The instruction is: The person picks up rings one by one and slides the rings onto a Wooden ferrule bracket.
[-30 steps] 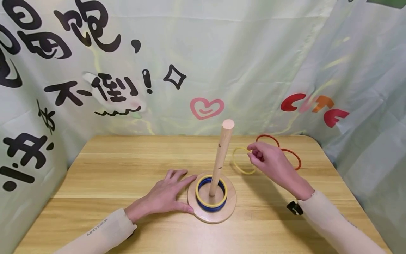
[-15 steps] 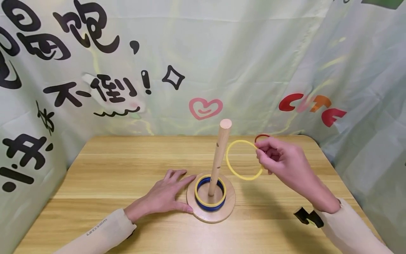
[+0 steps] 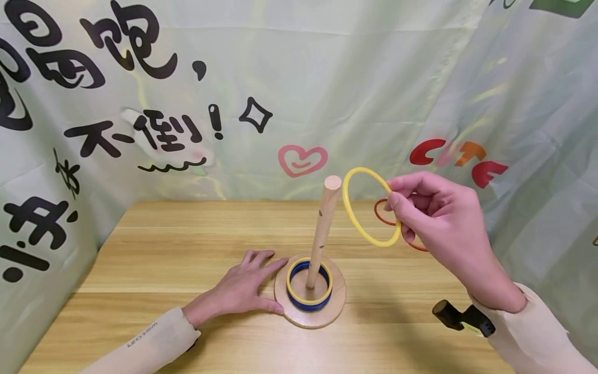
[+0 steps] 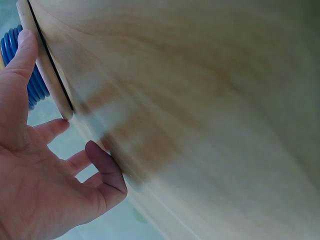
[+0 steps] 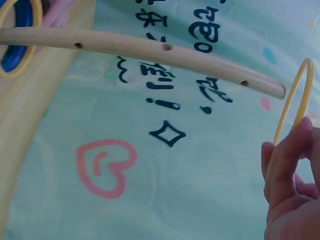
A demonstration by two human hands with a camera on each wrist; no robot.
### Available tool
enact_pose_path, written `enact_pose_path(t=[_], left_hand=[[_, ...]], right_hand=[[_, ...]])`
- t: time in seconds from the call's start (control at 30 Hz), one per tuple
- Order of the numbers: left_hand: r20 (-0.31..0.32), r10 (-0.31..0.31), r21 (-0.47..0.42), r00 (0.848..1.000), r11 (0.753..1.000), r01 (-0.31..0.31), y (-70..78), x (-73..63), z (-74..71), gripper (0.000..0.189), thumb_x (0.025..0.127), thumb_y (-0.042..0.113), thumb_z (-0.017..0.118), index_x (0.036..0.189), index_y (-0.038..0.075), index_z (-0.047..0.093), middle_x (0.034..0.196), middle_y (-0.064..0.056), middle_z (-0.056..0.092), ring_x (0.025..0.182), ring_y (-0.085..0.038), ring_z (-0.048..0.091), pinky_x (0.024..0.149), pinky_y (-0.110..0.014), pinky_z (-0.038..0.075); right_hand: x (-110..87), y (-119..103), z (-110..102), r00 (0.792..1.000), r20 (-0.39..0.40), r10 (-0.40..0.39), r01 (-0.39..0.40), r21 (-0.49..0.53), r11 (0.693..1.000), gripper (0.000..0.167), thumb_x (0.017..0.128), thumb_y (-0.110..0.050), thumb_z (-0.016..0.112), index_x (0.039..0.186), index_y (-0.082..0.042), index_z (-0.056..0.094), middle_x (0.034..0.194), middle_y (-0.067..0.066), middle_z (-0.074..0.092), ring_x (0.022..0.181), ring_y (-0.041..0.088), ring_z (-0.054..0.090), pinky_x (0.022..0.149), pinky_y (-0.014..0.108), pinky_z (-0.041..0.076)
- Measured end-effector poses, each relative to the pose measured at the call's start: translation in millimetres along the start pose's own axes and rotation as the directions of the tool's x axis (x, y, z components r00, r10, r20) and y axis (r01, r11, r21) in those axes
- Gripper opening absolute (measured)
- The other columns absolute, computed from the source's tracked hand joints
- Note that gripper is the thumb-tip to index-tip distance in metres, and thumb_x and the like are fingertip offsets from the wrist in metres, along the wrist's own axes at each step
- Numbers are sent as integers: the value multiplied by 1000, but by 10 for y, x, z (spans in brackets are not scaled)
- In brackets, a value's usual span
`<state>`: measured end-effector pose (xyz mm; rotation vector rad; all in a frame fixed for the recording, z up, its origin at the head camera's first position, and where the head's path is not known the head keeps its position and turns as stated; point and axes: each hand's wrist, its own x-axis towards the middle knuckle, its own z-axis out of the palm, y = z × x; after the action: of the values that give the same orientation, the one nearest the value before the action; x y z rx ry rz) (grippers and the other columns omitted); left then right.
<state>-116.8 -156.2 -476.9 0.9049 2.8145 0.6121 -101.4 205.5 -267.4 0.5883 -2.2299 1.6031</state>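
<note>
My right hand (image 3: pixel 436 223) pinches a yellow ring (image 3: pixel 349 208) between thumb and fingers, holding it tilted in the air just right of the wooden peg (image 3: pixel 322 231). In the right wrist view the ring (image 5: pixel 308 85) is near the peg's top end (image 5: pixel 272 91), not around it. The peg stands on a round wooden base (image 3: pixel 312 321). Several blue rings (image 4: pixel 37 87) are stacked around its foot, with a yellow ring (image 3: pixel 288 285) on top. My left hand (image 3: pixel 240 288) rests at the left of the base, fingers spread, thumb and index finger touching its rim.
Red rings (image 3: pixel 379 214) lie on the table (image 3: pixel 187 228) behind my right hand, partly hidden by it. A printed cloth (image 3: pixel 374 78) hangs behind and at both sides of the table. A black device (image 3: pixel 462 318) sits at my right wrist.
My right hand has lifted the yellow ring off the table, raising it up to the height of the peg's top. The left hand stays in place at the base.
</note>
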Motion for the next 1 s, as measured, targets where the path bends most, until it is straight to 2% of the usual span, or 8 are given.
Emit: enact_pose_path(t=[0.13,0.27,0.37,0.5,0.6,0.83,1.0], left_hand=[[-1,1,1,1000,1000,-1,-8,-5,3,108,83,78,80,170,25,44,167,-19,39,143,-41,40,85,-61,55],[-1,4,5,1000,1000,-4,-14,-4,7,108,83,79,79,170,25,44,167,-20,40,142,-41,41,84,-61,56],[-1,7,11,1000,1000,-7,-19,1,9,108,83,80,78,170,25,44,167,-20,40,142,-40,41,84,-60,56],[-2,10,15,1000,1000,-10,-22,6,9,108,83,80,78,170,24,44,167,-20,39,141,-40,41,85,-60,56],[-5,11,12,1000,1000,-11,-23,8,10,108,83,80,78,170,24,44,167,-20,39,141,-40,41,86,-60,55],[-5,12,16,1000,1000,-12,-26,7,1,108,84,79,79,170,24,44,167,-19,39,142,-40,41,87,-62,55],[-6,8,17,1000,1000,-8,-8,-6,-1,106,84,79,79,168,23,47,166,-19,40,141,-39,42,87,-60,55]], right_hand=[[46,-114,59,999,-24,23,-22,50,999,13,99,4,76,112,1,79,84,19,70,52,21,56,48,26,50],[75,-155,141,999,-13,40,-39,57,998,13,99,1,77,111,-2,80,79,18,67,50,22,55,45,28,46],[89,-120,208,1000,14,8,-8,44,999,12,99,3,76,110,-1,79,78,15,66,50,21,55,45,27,47],[80,-12,312,996,60,-59,59,2,998,15,99,6,74,108,-4,79,78,11,64,49,20,56,47,27,51],[52,88,388,994,92,-65,66,-15,998,17,98,7,73,107,-6,79,75,7,63,49,20,55,46,28,50],[-38,405,607,982,184,-30,40,-52,998,26,94,13,70,104,-10,78,81,2,65,48,18,54,43,30,48],[-138,669,759,967,251,43,-22,-85,996,25,94,11,68,103,-10,77,78,1,64,49,16,56,43,32,51]])
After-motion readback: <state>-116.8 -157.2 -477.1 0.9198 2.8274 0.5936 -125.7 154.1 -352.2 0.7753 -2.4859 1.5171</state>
